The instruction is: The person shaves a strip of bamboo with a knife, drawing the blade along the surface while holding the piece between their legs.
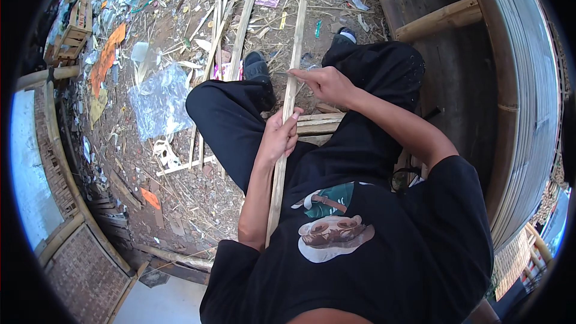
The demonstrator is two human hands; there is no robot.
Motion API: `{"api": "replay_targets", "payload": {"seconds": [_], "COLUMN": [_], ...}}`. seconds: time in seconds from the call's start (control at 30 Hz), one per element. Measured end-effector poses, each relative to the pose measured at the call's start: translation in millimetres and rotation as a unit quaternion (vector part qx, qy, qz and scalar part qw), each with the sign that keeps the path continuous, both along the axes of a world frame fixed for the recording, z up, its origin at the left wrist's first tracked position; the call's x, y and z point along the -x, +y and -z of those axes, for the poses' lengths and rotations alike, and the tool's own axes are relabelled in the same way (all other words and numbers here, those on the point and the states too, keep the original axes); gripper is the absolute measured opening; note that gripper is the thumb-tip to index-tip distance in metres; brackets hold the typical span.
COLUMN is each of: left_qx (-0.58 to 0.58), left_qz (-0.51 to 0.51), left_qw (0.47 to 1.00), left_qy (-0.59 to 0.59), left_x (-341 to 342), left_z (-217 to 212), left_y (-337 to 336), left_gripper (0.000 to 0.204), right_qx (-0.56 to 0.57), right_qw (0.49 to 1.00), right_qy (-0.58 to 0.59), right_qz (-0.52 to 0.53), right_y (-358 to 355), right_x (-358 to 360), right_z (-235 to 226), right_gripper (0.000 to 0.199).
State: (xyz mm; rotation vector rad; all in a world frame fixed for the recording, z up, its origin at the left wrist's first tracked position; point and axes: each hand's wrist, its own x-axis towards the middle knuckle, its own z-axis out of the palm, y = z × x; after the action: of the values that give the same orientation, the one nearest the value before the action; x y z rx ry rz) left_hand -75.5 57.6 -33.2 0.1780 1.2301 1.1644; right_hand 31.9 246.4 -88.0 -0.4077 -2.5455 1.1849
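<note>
A long pale strip of bamboo or wood point(297, 39) runs from beside my left forearm up between my knees, its far end over the littered ground. My left hand point(279, 136) is closed round it at about mid-length, thumb along the top. Farther up the strip, my right hand point(329, 86) is closed with the index finger stretched toward the strip. Across the strip at that fingertip lies a thin dark blade point(283, 73), seemingly a knife; its handle is hidden in my right fist.
More pale strips point(243, 30) lie ahead, left of centre. A clear plastic sheet point(161, 101) and orange scraps point(109, 54) litter the dirt on the left. A wooden crate point(77, 21) stands far left. Bamboo poles point(441, 19) and a woven panel point(87, 276) border the space.
</note>
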Motion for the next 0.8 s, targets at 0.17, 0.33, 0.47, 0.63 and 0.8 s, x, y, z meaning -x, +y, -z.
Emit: {"api": "replay_targets", "payload": {"seconds": [0.17, 0.33, 0.47, 0.63, 0.8], "left_qx": [0.011, 0.015, 0.023, 0.022, 0.034], "left_qz": [0.019, 0.015, 0.022, 0.013, 0.015], "left_qw": [1.000, 1.000, 0.999, 1.000, 0.998], "left_qy": [0.004, 0.012, 0.005, 0.015, 0.046], "left_x": [1, 1, -1, 1, 0], "left_z": [-3, 0, -3, 3, 8], "left_y": [5, -4, 2, 3, 8], "left_gripper": [0.024, 0.025, 0.025, 0.024, 0.026], "right_qx": [-0.038, 0.024, 0.019, 0.027, 0.159], "right_qw": [0.990, 0.999, 0.997, 0.977, 0.923], "right_qy": [-0.013, 0.035, -0.019, 0.001, -0.061], "right_qz": [0.133, 0.019, 0.069, 0.213, 0.346], "right_y": [26, -7, 29, 37, 27], "right_x": [14, -1, 7, 15, 14], "right_z": [17, 4, 17, 22, 6], "right_gripper": [0.044, 0.043, 0.037, 0.031, 0.034]}}
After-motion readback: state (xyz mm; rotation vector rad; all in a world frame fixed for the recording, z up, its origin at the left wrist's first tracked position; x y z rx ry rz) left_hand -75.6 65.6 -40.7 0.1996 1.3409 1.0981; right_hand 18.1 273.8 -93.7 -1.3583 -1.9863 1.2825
